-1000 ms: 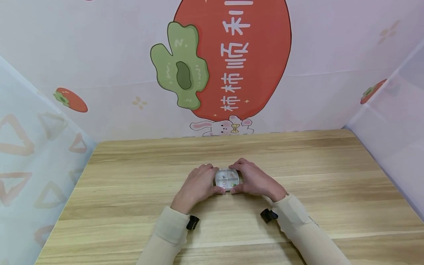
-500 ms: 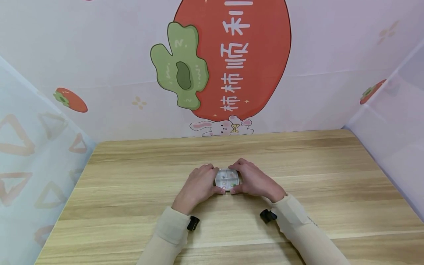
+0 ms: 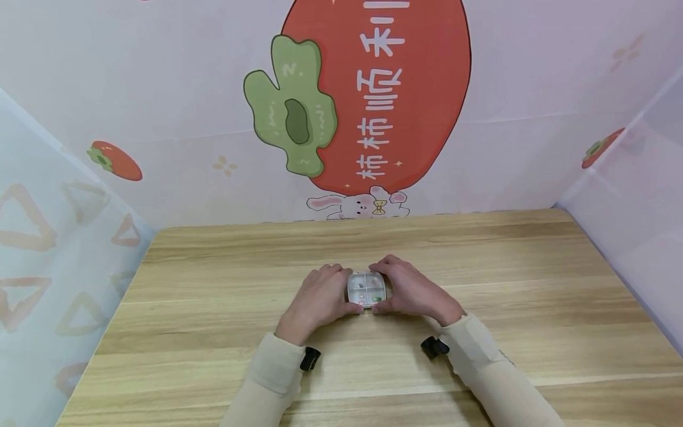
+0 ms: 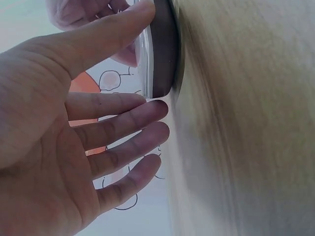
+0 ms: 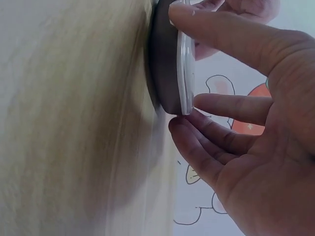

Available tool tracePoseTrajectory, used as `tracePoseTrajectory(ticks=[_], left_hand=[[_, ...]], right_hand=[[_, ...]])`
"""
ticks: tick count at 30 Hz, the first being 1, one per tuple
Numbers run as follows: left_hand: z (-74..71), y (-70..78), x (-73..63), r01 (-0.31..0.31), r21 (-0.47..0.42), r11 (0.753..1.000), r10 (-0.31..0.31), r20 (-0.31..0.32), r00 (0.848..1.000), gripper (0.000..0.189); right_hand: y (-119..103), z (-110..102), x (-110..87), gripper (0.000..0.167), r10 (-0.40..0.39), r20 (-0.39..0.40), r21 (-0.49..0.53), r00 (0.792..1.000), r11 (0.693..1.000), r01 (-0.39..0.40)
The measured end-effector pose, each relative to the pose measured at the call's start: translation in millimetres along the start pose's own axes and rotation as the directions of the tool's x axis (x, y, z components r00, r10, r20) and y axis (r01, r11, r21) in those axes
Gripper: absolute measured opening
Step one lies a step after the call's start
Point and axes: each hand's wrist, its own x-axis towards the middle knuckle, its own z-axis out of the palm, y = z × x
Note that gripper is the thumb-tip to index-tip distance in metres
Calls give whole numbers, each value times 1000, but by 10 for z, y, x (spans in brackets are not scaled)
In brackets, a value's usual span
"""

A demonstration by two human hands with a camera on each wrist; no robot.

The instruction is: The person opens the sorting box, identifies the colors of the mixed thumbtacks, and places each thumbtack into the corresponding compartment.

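A small pill box (image 3: 366,289) lies in front of me on the wooden table, its clear top showing four-way dividers and several small coloured pills. My left hand (image 3: 319,296) grips its left side, thumb at the near edge and fingertips at the far edge. On the right side my right hand (image 3: 413,292) holds it in the same way. Both wrist views show the box from the side: a dark grey base (image 4: 164,54) under a clear lid (image 5: 185,73). In the left wrist view the lower fingers extend past the box.
The wooden table (image 3: 224,356) spreads around the hands. A white backdrop with a large red persimmon print (image 3: 416,107) stands behind its far edge, and printed side panels (image 3: 69,249) flank it. Black wrist devices (image 3: 310,359) sit by both sleeves.
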Motion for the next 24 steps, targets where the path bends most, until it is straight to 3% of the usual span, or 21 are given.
tracePoseTrajectory(ticks=[9, 24], left_hand=[[-63, 12, -39, 48, 5, 999, -48, 13, 999, 63], [-60, 37, -40, 57, 63, 996, -57, -11, 998, 44]], right_hand=[[-63, -68, -48, 71, 67, -47, -146, 997, 987, -74], [-83, -98, -44, 54, 108, -39, -156, 993, 981, -113]])
